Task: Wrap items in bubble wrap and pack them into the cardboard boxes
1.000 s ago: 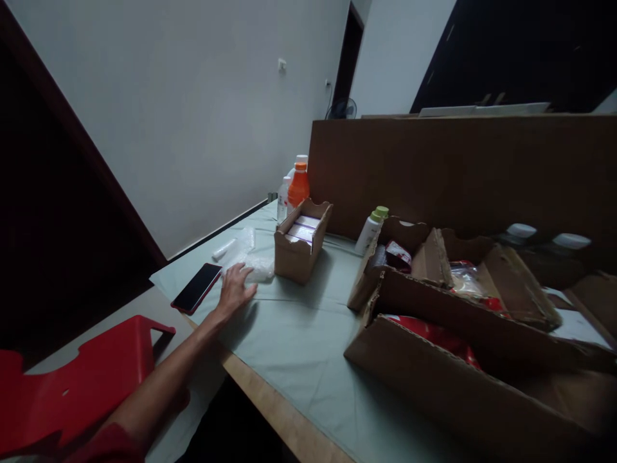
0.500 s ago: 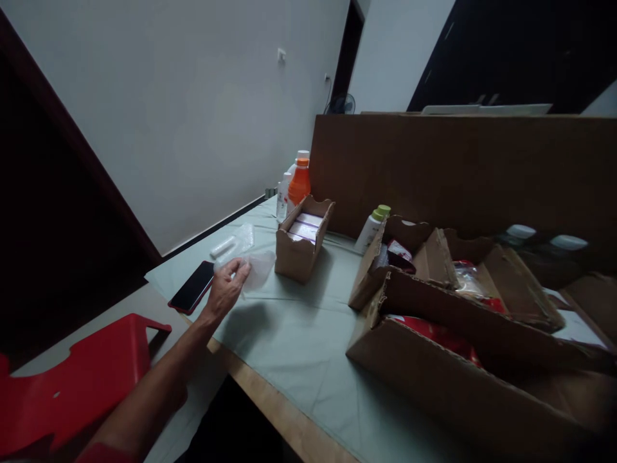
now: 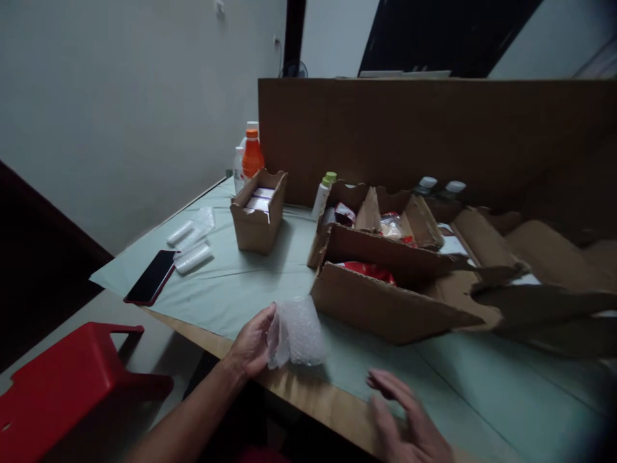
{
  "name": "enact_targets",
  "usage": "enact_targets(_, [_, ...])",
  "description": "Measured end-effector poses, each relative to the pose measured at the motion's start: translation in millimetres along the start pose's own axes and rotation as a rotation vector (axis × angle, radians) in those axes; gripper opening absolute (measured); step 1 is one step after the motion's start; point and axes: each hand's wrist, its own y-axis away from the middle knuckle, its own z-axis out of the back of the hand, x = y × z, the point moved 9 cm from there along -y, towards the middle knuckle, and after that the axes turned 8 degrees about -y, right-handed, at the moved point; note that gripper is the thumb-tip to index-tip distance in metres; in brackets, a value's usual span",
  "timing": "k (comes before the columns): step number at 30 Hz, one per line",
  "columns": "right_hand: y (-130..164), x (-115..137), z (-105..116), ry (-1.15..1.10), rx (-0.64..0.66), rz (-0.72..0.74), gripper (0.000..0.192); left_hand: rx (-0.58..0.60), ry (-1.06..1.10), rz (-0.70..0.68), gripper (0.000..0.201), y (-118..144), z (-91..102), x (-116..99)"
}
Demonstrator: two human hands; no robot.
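Observation:
My left hand (image 3: 254, 339) is closed on a bubble wrap bag (image 3: 301, 331) near the table's front edge. The bag is clear and slightly puffed, and its left side sits between thumb and fingers. To the right, my right hand (image 3: 405, 415) hovers over the table edge, a little blurred, fingers apart and holding nothing. More bubble wrap pieces (image 3: 193, 256) lie at the left of the table beside a dark phone (image 3: 153, 276) with a red case edge.
A small cardboard box (image 3: 255, 231) holds white packs. Cardboard bins (image 3: 376, 302) with red packets fill the right. An orange bottle (image 3: 252, 154) and a white bottle with a green cap (image 3: 321, 195) stand behind. A red stool (image 3: 72, 379) is at lower left.
My left hand has come right and nearer from beside the phone, bringing a bubble wrap bag to the table's front edge. My right hand has entered the view. The camera has turned right.

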Motion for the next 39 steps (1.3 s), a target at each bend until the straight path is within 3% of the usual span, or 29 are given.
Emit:
enact_targets(2, [-4.8,34.3,-29.5,0.017,0.101,0.157,0.032,0.042,0.061,0.043,0.065,6.4,-10.8,10.9])
enact_targets(4, [-8.8,44.0,-53.8,0.078,0.175,0.207,0.042,0.032,0.068,0.047,0.076,10.5,-12.6,18.5])
enact_targets(9, [-10.7,16.2,-89.9,0.204,0.286,0.101,0.055,-0.082,-0.157,-0.025,0.09,11.5,0.3,31.0])
enact_targets(13, [-9.7,6.4,-88.4,0.191,0.301,0.052,0.052,-0.118,-0.181,-0.051,0.098,16.1,-0.7,32.1])
enact_targets(17, [-1.5,30.3,-90.0,0.19,0.426,0.1,0.045,-0.039,-0.146,-0.039,0.099,22.7,-10.7,34.8])
enact_targets(21, [8.9,50.0,-96.1,0.207,0.502,0.102,0.034,-0.152,-0.359,-0.092,0.095,25.6,3.2,34.4])
enact_targets(24, [7.8,37.5,-88.2,0.216,0.449,0.034,0.035,-0.202,-0.446,-0.156,0.085,30.2,13.3,26.9])
enact_targets(28, [0.1,3.8,-60.0,0.331,0.297,-0.076,0.041,-0.18,-0.511,-0.173,0.085,41.5,20.0,18.7])
enact_targets(30, [-0.8,3.0,-46.8,0.399,0.214,-0.068,0.04,-0.172,-0.517,-0.182,0.086,47.7,21.1,17.3])
enact_targets(32, [0.8,20.0,-41.2,0.423,0.141,0.01,0.037,-0.153,-0.515,-0.186,0.087,52.7,19.2,19.0])
enact_targets(34, [2.9,46.7,-47.9,0.416,0.123,0.137,0.033,-0.125,-0.507,-0.175,0.088,56.3,15.3,22.7])
enact_targets(36, [2.1,65.9,-66.6,0.419,0.195,0.237,0.032,-0.101,-0.513,-0.162,0.09,58.9,12.5,25.1])
enact_targets(39, [-14.0,52.8,-90.0,0.483,0.296,0.154,0.04,-0.101,-0.56,-0.152,0.089,61.0,17.1,23.2])
